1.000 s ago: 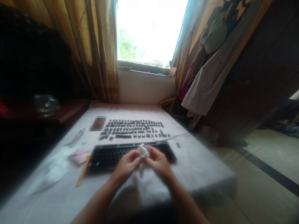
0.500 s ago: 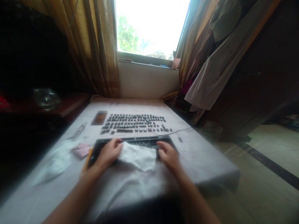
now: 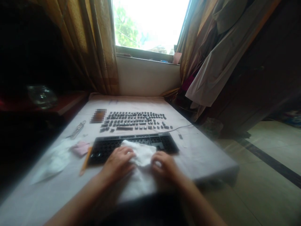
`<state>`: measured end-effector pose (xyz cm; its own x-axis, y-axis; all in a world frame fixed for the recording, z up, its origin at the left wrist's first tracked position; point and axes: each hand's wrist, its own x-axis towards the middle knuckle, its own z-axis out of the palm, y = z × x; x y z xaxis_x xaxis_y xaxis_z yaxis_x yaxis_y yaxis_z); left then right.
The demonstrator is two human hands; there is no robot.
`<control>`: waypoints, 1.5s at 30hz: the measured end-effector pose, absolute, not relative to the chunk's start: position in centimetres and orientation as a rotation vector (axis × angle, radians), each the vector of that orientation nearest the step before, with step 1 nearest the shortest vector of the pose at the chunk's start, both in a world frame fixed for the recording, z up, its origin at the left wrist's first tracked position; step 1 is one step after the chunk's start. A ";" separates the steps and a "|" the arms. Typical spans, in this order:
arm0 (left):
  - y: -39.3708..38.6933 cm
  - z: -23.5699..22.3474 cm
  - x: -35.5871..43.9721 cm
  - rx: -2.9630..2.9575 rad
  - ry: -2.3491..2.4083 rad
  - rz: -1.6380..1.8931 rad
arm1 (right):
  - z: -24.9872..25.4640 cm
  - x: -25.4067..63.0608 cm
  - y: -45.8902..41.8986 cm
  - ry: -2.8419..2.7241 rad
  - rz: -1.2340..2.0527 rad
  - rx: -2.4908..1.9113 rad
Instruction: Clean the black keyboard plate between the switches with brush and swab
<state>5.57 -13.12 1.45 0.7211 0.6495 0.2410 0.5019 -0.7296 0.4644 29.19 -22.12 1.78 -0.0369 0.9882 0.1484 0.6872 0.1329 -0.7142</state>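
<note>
A white cloth (image 3: pixel 142 152) lies across the front middle of a black keyboard (image 3: pixel 101 149), which has its keycaps off. My left hand (image 3: pixel 120 160) grips the left side of the cloth with curled fingers. On the opposite side, my right hand (image 3: pixel 164 164) pinches the cloth's right edge between thumb and fingers. Both hands are low, over the keyboard's near edge. Behind the keyboard, loose dark keycaps (image 3: pixel 136 115) sit in rows, and a long spacebar keycap (image 3: pixel 124 128) lies in the nearest row.
Left of the keyboard are an orange stick-like tool (image 3: pixel 84 163), a pink cloth (image 3: pixel 80 148), a crumpled whitish bundle (image 3: pixel 55 161) and a slim metallic tool (image 3: pixel 78 129). A blurred-out item (image 3: pixel 98 116) sits beside the keycaps. A cable (image 3: pixel 181 127) runs off the right side.
Both hands have moved nearer to me and closer together, drawing in the cloth's sides. More of the keyboard's left part now shows. The view has shifted slightly.
</note>
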 end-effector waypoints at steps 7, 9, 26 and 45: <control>-11.4 2.8 6.4 2.597 0.853 0.521 | 4.0 30.8 -20.2 -1.493 1.124 -1.613; -10.5 3.3 6.2 2.589 0.836 0.480 | 4.3 31.4 -19.8 -1.437 1.220 -1.613; -9.8 4.3 6.5 2.192 0.831 0.260 | 6.7 33.0 -18.7 -1.378 1.528 -1.536; -8.2 4.9 6.9 1.885 0.766 0.113 | 7.4 31.1 -17.5 -1.755 1.443 -1.563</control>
<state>6.88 -8.16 4.91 0.7908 0.5535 -0.2614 0.4549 -0.2456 0.8560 31.11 -17.54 7.40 -0.3083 0.8912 -0.3328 0.4992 -0.1463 -0.8541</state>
